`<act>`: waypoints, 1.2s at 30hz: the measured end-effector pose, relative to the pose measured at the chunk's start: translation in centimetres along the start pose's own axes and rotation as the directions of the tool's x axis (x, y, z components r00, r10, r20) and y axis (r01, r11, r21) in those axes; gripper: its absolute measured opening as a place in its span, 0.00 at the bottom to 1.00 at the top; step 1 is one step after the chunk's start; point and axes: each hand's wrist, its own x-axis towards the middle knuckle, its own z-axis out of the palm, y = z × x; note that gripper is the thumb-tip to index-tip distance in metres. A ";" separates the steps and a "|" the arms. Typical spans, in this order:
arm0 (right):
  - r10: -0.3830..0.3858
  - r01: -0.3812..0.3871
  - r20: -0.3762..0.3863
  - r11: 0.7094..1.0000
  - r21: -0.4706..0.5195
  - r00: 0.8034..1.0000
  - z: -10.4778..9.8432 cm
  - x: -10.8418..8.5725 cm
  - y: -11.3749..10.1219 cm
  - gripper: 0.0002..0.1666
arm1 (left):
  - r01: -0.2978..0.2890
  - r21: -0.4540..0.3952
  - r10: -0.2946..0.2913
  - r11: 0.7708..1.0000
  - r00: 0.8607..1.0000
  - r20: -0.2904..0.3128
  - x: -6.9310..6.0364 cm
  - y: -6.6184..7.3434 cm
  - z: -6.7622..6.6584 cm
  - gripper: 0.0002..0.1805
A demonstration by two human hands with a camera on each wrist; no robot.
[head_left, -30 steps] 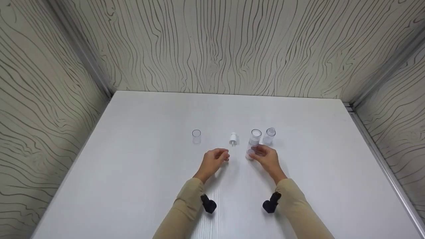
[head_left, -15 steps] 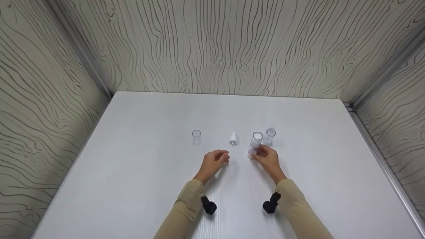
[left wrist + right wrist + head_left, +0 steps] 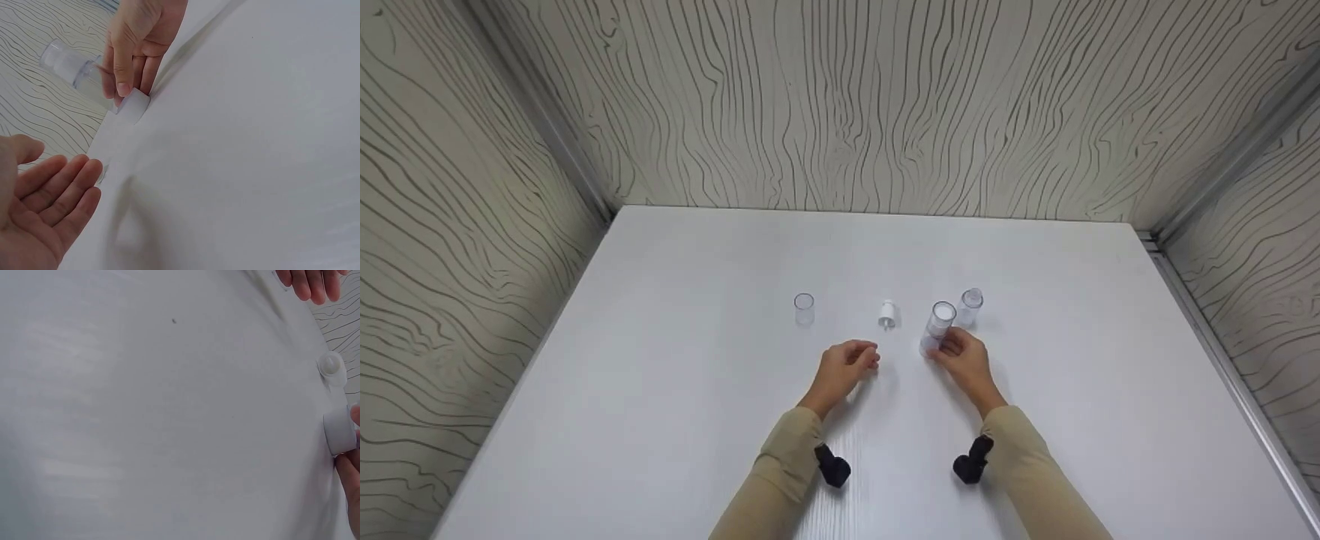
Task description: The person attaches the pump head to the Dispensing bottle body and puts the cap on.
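Note:
A clear bottle with a white base and a clear cap (image 3: 942, 316) stands upright on the table, its lower part gripped by my right hand (image 3: 966, 364). In the left wrist view the right hand's (image 3: 142, 45) thumb and fingers are round the bottle just above its white base (image 3: 134, 107). My left hand (image 3: 838, 371) is held left of the bottle with its fingers relaxed; the left wrist view shows its palm (image 3: 42, 208) turned up, holding nothing. A white pump head (image 3: 887, 313) lies between and beyond the hands.
A small clear cup (image 3: 804, 308) is on the white table (image 3: 675, 337) at the left. Behind the bottle, to its right, is another clear container (image 3: 970, 307). Patterned walls (image 3: 840, 105) border the table at the back and sides.
The bottle in my right hand has tipped more upright, its top shifting slightly right and nearer to me. My left hand has barely moved.

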 end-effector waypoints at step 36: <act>-0.052 0.035 -0.283 0.997 -0.064 0.958 -1.1 0.2 0.4 0.13 | 0.021 0.169 0.019 0.985 0.973 -0.230 2.3 -0.1 1.4 0.11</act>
